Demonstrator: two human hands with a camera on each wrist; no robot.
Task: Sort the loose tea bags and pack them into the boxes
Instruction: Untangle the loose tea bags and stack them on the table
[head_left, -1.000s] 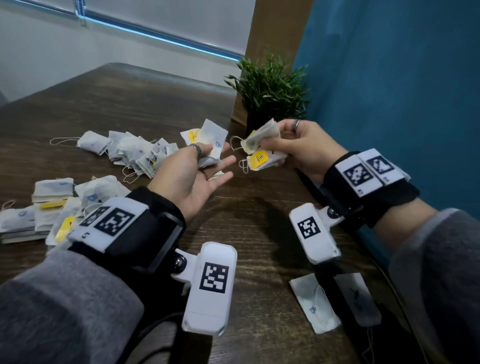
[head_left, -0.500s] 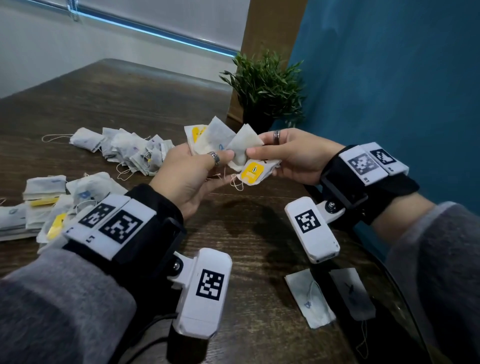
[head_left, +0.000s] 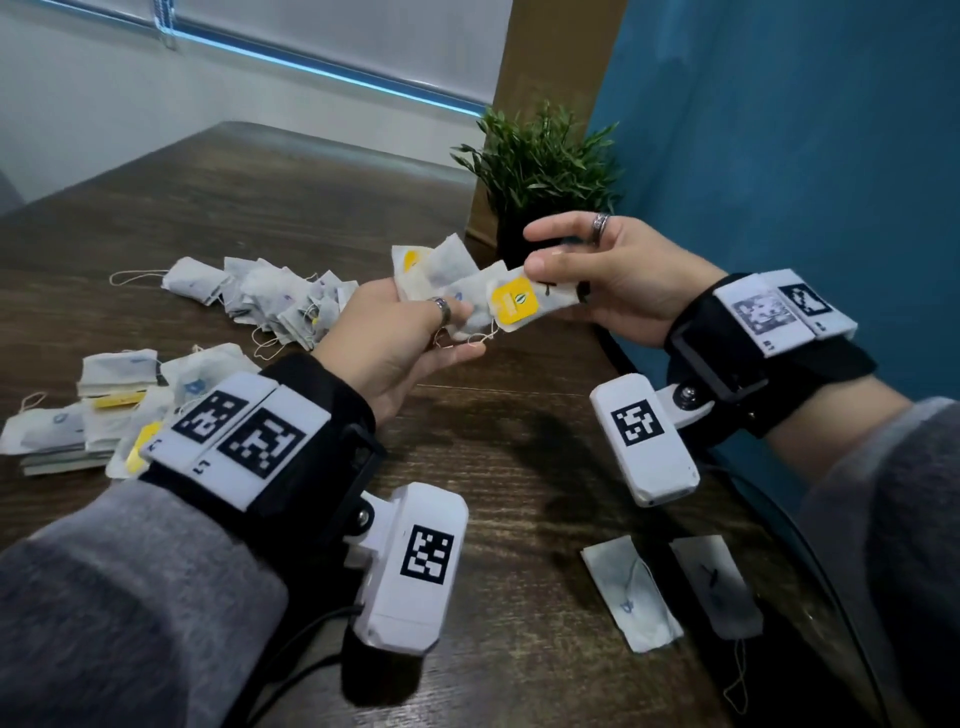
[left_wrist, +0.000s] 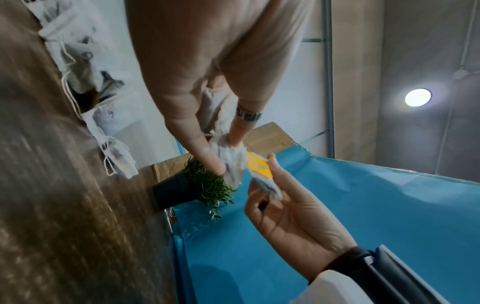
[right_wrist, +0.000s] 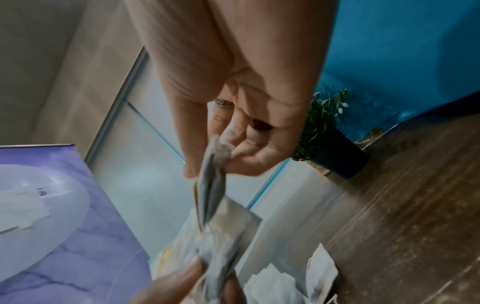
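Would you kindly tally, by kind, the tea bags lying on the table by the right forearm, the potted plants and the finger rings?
Tea bags by the right forearm: 2
Potted plant: 1
Finger rings: 2, one on the left hand at, one on the right hand at
Total: 5

The table (head_left: 519, 467) is dark wood, its grain rough-looking with a dull sheen. The tea bags (head_left: 270, 306) are thin, matt, crinkled paper with cotton-like strings; one tag (head_left: 514, 303) is smooth yellow card. Each ring (head_left: 601, 222) looks like metal. The sleeves (head_left: 130, 597) are soft grey knit cloth, the wrist straps (head_left: 727, 353) black fabric, the cameras (head_left: 415, 571) smooth white plastic. The blue wall (head_left: 805, 156) is matt; from the left wrist its covering looks wrinkled and slightly glossy.
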